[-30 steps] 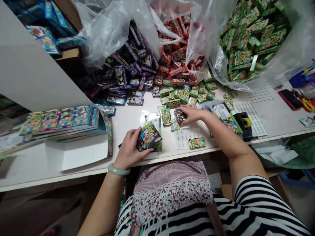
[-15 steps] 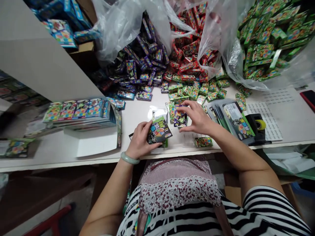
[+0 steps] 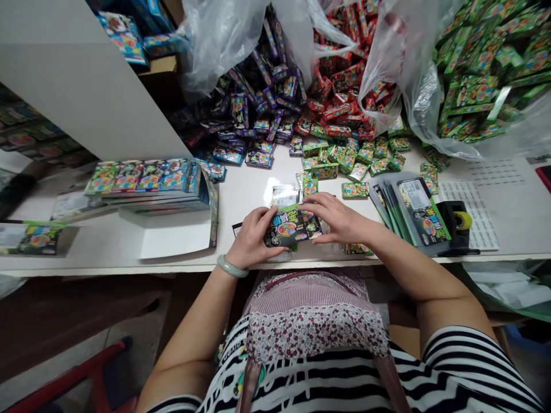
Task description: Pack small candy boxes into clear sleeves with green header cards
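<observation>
My left hand (image 3: 250, 240), a pale green bangle on its wrist, is closed on a flat black-and-green printed packet (image 3: 284, 226) just above the table's front edge. At the packet's right end, the fingers of my right hand (image 3: 338, 219) close on a small purple candy box (image 3: 314, 223). Most of that box is covered by the packet and fingers; whether it lies inside or against the packet I cannot tell. Behind the packet lies a clear plastic piece with a white label (image 3: 286, 195). Small green boxes (image 3: 355, 190) are scattered beyond my right hand.
Piles of purple (image 3: 241, 112), red (image 3: 340, 106) and green boxes (image 3: 473, 94) spill from plastic bags (image 3: 228, 43) at the back. Left stands an open carton (image 3: 174, 236) beside a row of packets (image 3: 148, 175). Right are more packets (image 3: 424, 215) and a tape dispenser (image 3: 454, 223).
My right hand has brought the purple box down and left against the packet's right end. The packet in my left hand has turned more level. The view has shifted slightly.
</observation>
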Demonstrator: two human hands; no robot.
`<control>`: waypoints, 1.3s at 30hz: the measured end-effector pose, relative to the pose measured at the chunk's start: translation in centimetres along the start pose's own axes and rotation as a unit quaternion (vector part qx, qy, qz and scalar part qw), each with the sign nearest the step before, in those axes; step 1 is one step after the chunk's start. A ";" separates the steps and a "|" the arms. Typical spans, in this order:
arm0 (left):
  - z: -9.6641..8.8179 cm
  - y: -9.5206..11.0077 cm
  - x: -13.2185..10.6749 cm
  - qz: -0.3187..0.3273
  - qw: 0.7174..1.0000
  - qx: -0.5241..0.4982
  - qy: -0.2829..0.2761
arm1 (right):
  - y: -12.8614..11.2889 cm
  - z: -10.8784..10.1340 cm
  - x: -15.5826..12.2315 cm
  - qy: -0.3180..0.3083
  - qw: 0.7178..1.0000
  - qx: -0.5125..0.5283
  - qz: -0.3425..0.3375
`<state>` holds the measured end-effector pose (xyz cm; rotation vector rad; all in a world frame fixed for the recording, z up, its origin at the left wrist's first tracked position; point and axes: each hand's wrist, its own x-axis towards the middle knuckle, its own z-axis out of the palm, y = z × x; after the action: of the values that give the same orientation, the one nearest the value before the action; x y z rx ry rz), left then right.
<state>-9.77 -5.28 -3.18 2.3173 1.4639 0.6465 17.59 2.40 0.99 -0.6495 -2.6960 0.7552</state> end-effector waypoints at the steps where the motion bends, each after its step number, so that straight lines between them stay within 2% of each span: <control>1: 0.1 0.0 0.1 0.003 1.000 -0.002 0.004 | 0.0 0.2 0.1 0.009 1.000 0.022 -0.006; 4: 0.3 0.0 0.1 0.003 1.000 0.002 0.030 | 0.1 0.9 0.1 0.074 0.995 0.070 0.016; 7: 0.6 0.1 0.2 -0.016 0.998 0.009 0.054 | -0.3 2.2 -0.1 0.145 0.981 0.077 0.098; 11: 1.3 0.8 0.4 -0.025 0.997 -0.002 0.068 | -1.6 4.0 -0.1 0.124 0.979 0.099 0.125; 14: 1.4 1.2 0.5 -0.028 0.995 -0.008 0.096 | -1.5 4.0 -0.3 0.199 0.955 0.130 0.176; 16: 1.0 1.0 0.3 -0.030 0.994 -0.001 0.103 | -0.4 3.3 -0.8 0.240 0.935 0.155 0.211; 18: 0.3 0.4 0.0 -0.037 0.994 0.007 0.105 | 1.6 2.4 -1.5 0.241 0.928 0.150 0.240; 22: -0.6 -0.8 -0.7 -0.057 0.991 0.012 0.121 | 5.9 1.6 -2.7 0.176 0.936 0.004 0.305; 25: -0.5 -1.1 -1.0 -0.061 0.989 0.019 0.133 | 7.4 1.9 -2.2 0.137 0.948 -0.033 0.286; 27: -0.2 -1.1 -1.1 -0.057 0.989 0.018 0.133 | 7.5 2.2 -0.7 0.153 0.957 -0.023 0.244; 30: 0.1 -1.1 -1.1 -0.052 0.991 0.003 0.125 | 7.4 2.0 3.2 0.168 0.970 -0.017 0.175; 32: 0.1 -1.0 -1.1 -0.053 0.991 -0.003 0.125 | 7.5 1.8 6.8 0.137 0.979 -0.022 0.149; 36: -0.5 -0.8 -1.5 -0.057 0.988 -0.009 0.144 | 7.5 2.2 14.9 0.052 0.984 -0.070 0.153; 39: -1.3 -0.7 -2.3 -0.061 0.987 -0.029 0.148 | 6.9 3.6 20.9 0.017 0.990 -0.101 0.095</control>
<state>-11.85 -7.08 -2.85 2.1355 1.6745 1.0187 0.59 16.31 -2.97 -0.9706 -2.7281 0.5097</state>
